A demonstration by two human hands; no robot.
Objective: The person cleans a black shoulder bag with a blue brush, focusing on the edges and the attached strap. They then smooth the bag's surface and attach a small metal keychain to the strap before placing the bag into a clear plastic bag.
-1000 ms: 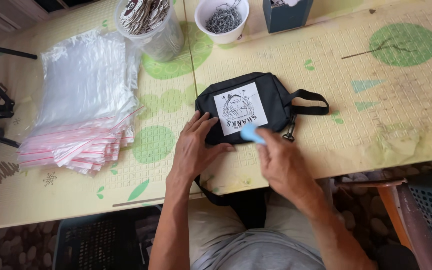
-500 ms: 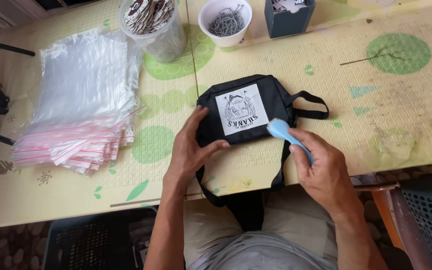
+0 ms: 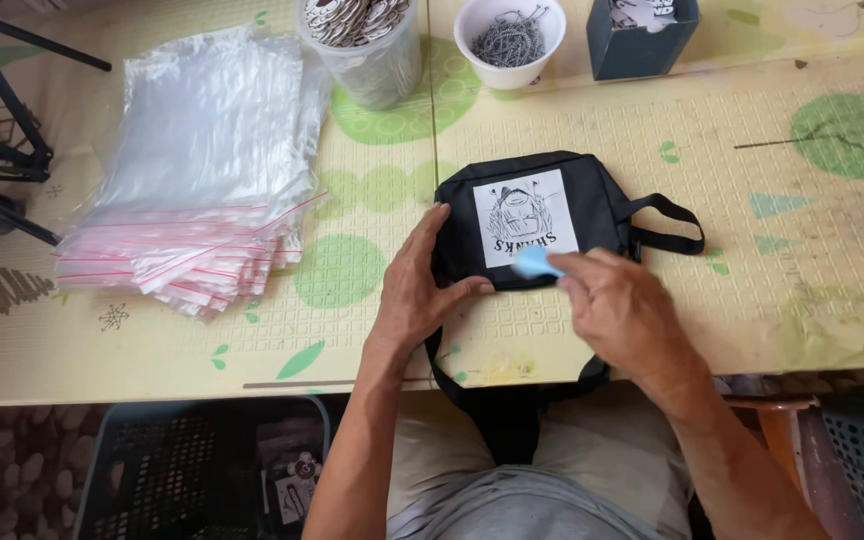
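Black fabric fills the middle of our view — a small pouch bag (image 3: 542, 215) lying flat on the patterned table (image 3: 812, 290), its white printed patch facing up. Our left hand (image 3: 420, 290) rests spread on its left edge, fingers open, pinning it. Our right hand (image 3: 620, 310) is curled around a light-blue tool (image 3: 536, 262), its tip on the patch's lower edge. We judge the work on this bag is midway — the stack of clear zip bags (image 3: 202, 190) lies untouched.

One head-worn camera looks steeply down from close above the table (image 3: 652, 130), facing twelve o'clock, with the person's lap at six o'clock and no second view.
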